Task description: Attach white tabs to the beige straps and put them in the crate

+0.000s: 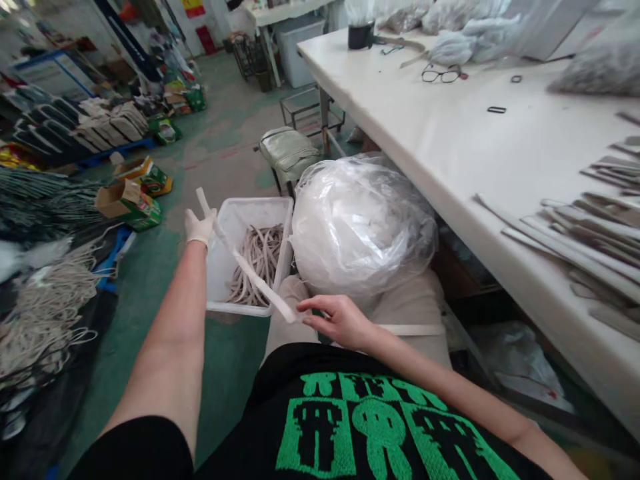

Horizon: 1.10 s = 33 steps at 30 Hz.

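My left hand, in a white glove, is closed around a pale flat strap above the left side of a white plastic bin. The strap slants down across the bin toward my lap, and a short end sticks up past the glove. At the strap's lower end is my bare right hand, thumb and index finger a little apart; the strap's tip lies just beside the fingertips. Inside the bin is a heap of similar beige straps. A big clear plastic bag of whitish material rests on my lap.
On my right a white table carries glasses, small black buckles, a black cup, bags and stacked strips. A padded stool stands ahead. Bundled cords and cartons lie on the left floor.
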Motion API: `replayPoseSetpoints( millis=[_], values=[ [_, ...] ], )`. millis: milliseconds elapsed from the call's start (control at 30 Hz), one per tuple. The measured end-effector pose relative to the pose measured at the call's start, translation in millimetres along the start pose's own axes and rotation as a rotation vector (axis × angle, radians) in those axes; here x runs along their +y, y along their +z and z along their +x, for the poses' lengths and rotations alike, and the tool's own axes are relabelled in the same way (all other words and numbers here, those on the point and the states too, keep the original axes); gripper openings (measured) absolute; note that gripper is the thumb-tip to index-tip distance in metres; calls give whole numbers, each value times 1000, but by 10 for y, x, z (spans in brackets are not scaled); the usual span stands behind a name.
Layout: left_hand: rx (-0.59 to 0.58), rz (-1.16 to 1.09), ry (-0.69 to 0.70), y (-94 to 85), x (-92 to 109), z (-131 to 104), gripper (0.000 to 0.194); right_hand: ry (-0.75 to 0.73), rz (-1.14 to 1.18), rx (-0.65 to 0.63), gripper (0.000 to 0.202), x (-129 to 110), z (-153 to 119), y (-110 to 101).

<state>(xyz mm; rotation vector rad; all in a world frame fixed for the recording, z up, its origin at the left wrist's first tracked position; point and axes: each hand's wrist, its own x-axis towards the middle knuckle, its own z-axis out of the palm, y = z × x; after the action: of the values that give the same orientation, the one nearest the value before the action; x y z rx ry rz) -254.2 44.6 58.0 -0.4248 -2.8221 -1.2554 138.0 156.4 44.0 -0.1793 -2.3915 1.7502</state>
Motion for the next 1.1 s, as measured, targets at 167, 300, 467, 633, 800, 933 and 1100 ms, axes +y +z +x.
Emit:
replayPoseSetpoints(
  millis=[167, 300, 467, 633, 800, 933, 1100],
  values=[
    [60, 48, 228, 369, 403, -192, 71, 161, 182, 47, 26, 245, -77, 114],
    [-220, -47, 665, 906, 818, -1089, 61, 333, 321, 47, 29, 459, -301, 111],
    [-745, -367, 776, 1473, 1463, -1863, 38, 422, 361, 57, 29, 564, -520, 130],
    [-862, -587, 445, 1675, 1791, -1955, 19, 446, 451, 158, 36, 635, -673, 7],
    [-519, -153, 1208, 1343, 1421, -2067, 12, 456, 646, 412, 49, 725, -766, -343],
    [-206, -36, 1504, 911, 1025, -2339, 24, 436, 752, 387, 61, 651, -637, -534],
    [-272, -38, 1445, 565, 690, -2668, 29, 415, 664, 170, 49, 415, -294, -441]
  ],
)
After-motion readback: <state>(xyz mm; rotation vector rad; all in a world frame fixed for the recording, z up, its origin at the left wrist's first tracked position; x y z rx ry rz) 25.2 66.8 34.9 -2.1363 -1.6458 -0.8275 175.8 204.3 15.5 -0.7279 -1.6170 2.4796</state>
